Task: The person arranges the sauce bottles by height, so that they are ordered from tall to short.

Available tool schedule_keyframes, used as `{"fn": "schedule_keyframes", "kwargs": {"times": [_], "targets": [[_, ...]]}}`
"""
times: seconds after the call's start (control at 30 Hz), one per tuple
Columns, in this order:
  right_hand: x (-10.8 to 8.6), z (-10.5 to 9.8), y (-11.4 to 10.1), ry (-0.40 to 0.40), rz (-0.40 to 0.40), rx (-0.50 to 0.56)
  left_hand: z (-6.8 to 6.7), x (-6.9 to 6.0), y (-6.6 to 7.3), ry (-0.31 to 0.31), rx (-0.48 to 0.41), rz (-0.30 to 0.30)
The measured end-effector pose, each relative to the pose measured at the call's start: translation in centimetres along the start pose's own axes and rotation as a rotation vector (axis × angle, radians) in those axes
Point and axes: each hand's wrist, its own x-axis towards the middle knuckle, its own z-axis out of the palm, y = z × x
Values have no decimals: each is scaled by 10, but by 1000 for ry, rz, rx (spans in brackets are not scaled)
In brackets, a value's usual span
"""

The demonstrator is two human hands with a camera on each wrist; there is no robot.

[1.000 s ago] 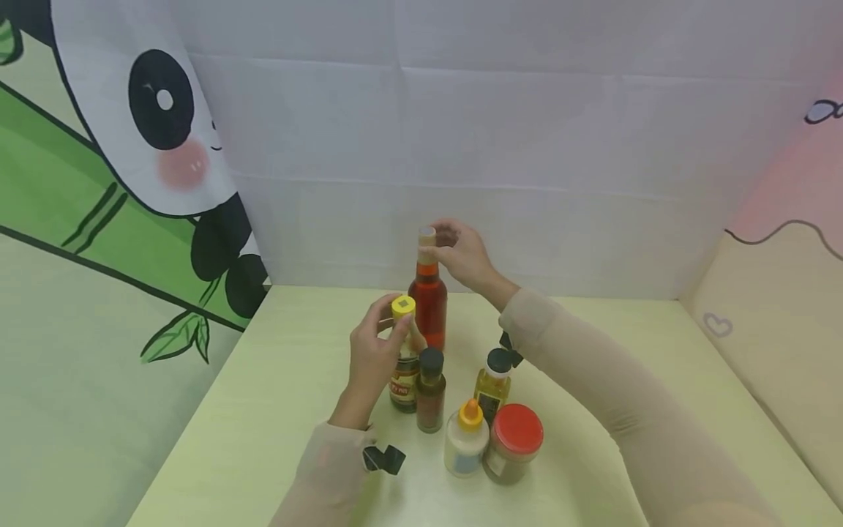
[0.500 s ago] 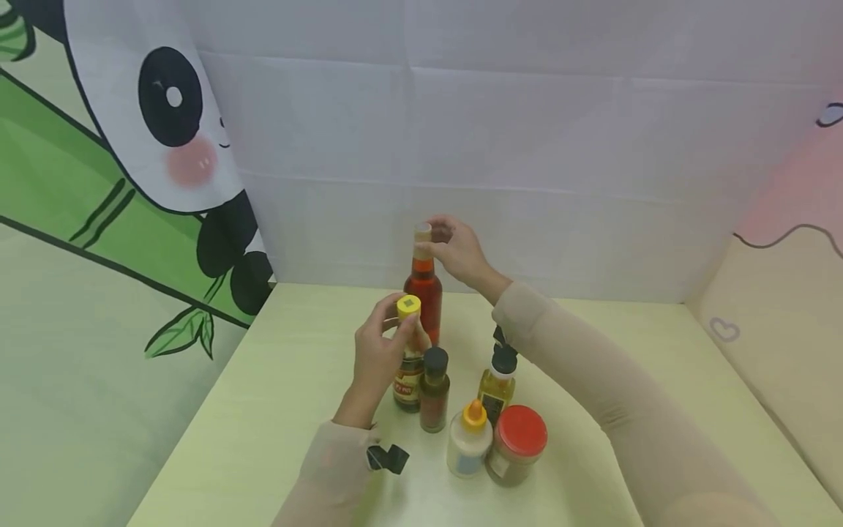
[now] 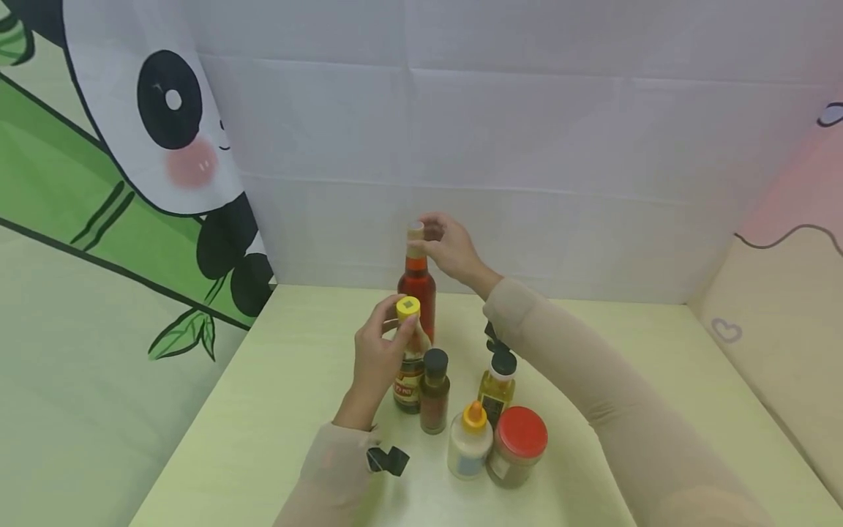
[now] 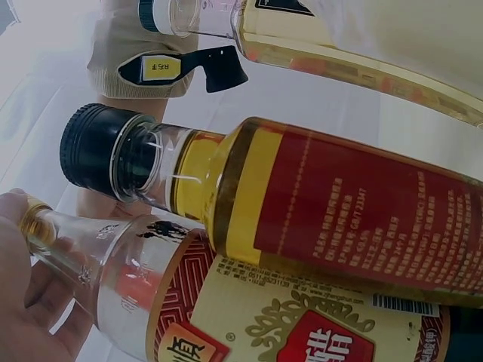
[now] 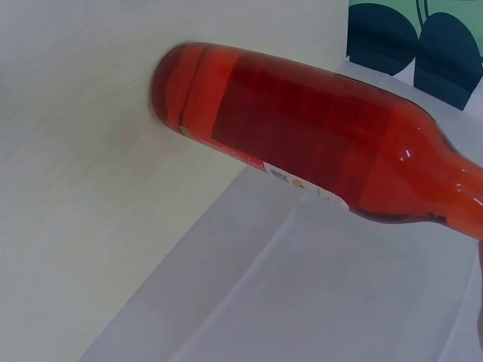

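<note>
In the head view my left hand (image 3: 378, 355) holds the vinegar bottle (image 3: 407, 388) by its yellow cap, thumb and fingers around it. Its cream label (image 4: 264, 324) shows in the left wrist view. Behind it, my right hand (image 3: 454, 249) grips the neck of a tall bottle of red liquid (image 3: 421, 293). That bottle is upright, its base at the table surface in the right wrist view; whether it touches is hard to tell. A small dark-capped bottle (image 3: 434, 399) with a red label (image 4: 362, 211) stands close beside the vinegar bottle.
Nearer the front right stand a dark-capped bottle of yellow oil (image 3: 495, 391), a white squeeze bottle (image 3: 469, 450) with an orange nozzle, and a red-lidded jar (image 3: 520, 439). A pale cloth wall (image 3: 527, 146) rises behind the light table (image 3: 316, 329).
My right hand has shifted left with the red bottle, bringing it further behind the vinegar bottle. My left hand keeps its hold on the yellow cap; the head view has shifted slightly.
</note>
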Motion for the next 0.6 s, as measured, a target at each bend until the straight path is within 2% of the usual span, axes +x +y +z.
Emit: {"fn": "schedule_keyframes", "kwargs": {"times": [0.2, 0.6], "targets": [[7, 4, 0, -19, -5, -20, -1, 2, 0, -5, 6, -26], [14, 9, -2, -43, 30, -58, -2, 1, 0, -13, 3, -27]]}}
